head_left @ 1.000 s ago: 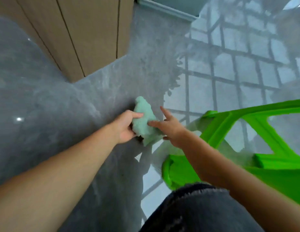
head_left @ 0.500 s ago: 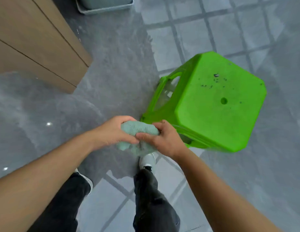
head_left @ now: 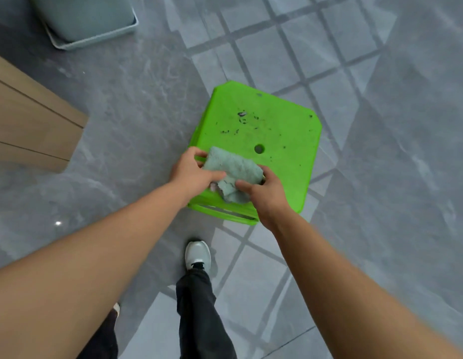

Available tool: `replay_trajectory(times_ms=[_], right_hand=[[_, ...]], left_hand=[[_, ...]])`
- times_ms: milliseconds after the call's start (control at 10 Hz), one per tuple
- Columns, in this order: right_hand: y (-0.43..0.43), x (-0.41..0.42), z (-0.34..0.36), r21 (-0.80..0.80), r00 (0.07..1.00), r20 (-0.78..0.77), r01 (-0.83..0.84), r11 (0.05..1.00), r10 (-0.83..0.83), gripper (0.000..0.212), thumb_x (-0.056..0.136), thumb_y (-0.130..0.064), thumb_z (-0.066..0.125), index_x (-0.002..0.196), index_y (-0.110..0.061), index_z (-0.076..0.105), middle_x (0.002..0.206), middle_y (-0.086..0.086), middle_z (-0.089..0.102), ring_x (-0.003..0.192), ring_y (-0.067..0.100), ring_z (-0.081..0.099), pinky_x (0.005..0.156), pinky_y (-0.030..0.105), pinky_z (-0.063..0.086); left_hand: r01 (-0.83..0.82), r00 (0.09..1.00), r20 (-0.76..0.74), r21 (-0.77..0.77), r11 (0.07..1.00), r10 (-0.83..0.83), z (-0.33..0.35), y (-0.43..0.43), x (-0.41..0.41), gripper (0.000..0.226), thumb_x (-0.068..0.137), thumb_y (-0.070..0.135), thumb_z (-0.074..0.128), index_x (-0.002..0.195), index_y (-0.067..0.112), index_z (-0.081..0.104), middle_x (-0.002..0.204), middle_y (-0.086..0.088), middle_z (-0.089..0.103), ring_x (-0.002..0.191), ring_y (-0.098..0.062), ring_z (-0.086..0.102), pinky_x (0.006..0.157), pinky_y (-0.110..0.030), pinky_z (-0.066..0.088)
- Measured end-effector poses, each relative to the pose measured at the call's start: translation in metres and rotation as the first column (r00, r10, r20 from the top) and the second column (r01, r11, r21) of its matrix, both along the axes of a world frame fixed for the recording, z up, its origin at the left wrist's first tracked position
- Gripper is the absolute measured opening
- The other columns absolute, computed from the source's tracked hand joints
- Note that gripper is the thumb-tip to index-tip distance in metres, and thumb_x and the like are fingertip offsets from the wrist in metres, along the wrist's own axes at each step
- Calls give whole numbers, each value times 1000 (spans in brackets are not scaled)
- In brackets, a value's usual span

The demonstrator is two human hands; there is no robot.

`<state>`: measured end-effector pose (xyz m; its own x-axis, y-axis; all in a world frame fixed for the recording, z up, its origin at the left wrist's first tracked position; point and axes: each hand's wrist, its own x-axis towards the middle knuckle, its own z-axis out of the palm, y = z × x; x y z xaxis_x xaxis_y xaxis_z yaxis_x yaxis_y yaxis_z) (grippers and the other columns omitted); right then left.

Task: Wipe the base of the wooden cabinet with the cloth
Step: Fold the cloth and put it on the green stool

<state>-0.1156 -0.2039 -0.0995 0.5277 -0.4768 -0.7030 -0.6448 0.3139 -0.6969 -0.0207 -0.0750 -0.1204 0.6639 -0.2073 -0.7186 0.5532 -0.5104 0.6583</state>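
Note:
A pale green cloth (head_left: 233,169) is bunched between both my hands, held in the air above the near edge of a green stool. My left hand (head_left: 191,173) grips its left end and my right hand (head_left: 264,194) pinches its right lower part. The wooden cabinet (head_left: 31,123) stands at the left edge, its lower corner meeting the grey floor, well away from the cloth.
A bright green plastic stool (head_left: 261,136) with dark specks on its seat stands right under my hands. A pale grey-green bin (head_left: 88,19) sits on the floor at the top left. My legs and a grey shoe (head_left: 198,255) are below.
I have risen and turned from facing the cabinet to looking down at the stool. Both hands kept hold of the cloth and now hold it over the stool seat.

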Motion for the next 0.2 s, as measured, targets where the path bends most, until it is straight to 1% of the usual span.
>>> replay_trajectory(times_ms=[100,200], right_hand=[[-2,-4,2,-86,994,-86,-76,993,69,74,73,-3,79,138,-12,44,122,15,65,106,30,66,95,46,54],[2,-15,35,-249,933,-289,-290,924,215,84,76,-13,75,148,-12,32,133,20,56,114,35,59,98,46,50]], left_hand=[[61,998,7,42,997,-61,9,9,4,72,63,19,90,126,16,52,123,-20,66,111,-35,68,97,-51,55],[384,903,53,340,858,-425,47,33,8,82,67,33,87,136,12,47,132,-18,59,122,-35,58,101,-39,46]])
